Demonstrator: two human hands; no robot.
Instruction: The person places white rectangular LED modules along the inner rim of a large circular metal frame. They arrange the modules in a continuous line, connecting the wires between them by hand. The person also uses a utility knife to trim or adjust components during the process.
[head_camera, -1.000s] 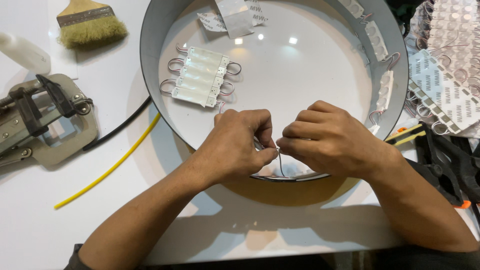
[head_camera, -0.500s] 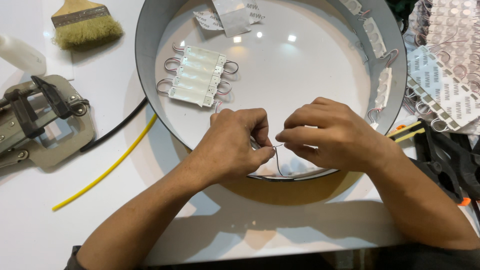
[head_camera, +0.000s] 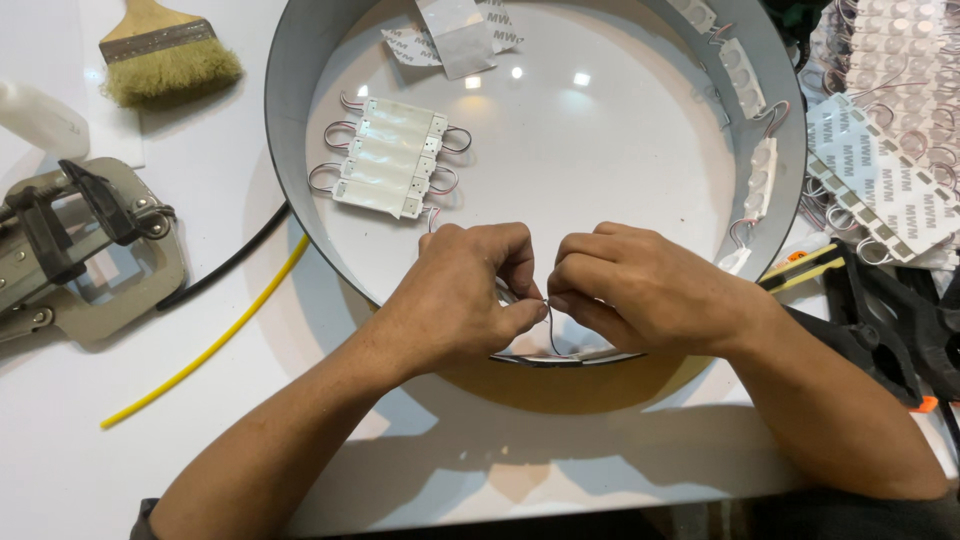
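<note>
Wire pinched between my left hand and right hand, both closed on it at the round tray's near rim. I judge a hard tug could snap it. Light modules, yellow cable, clamp nearby; nothing obstructs.

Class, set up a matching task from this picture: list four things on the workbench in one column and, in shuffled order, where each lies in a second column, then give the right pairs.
Things:
1. paintbrush
2. yellow tube
3. stack of white light modules
4. thin wire

Places:
A. on the floor of the round tray, left half
B. pinched between the left hand and the right hand
C. top left corner of the table
D. outside the tray, slanting beside a black cable

Pairs: 1-C, 2-D, 3-A, 4-B
</note>
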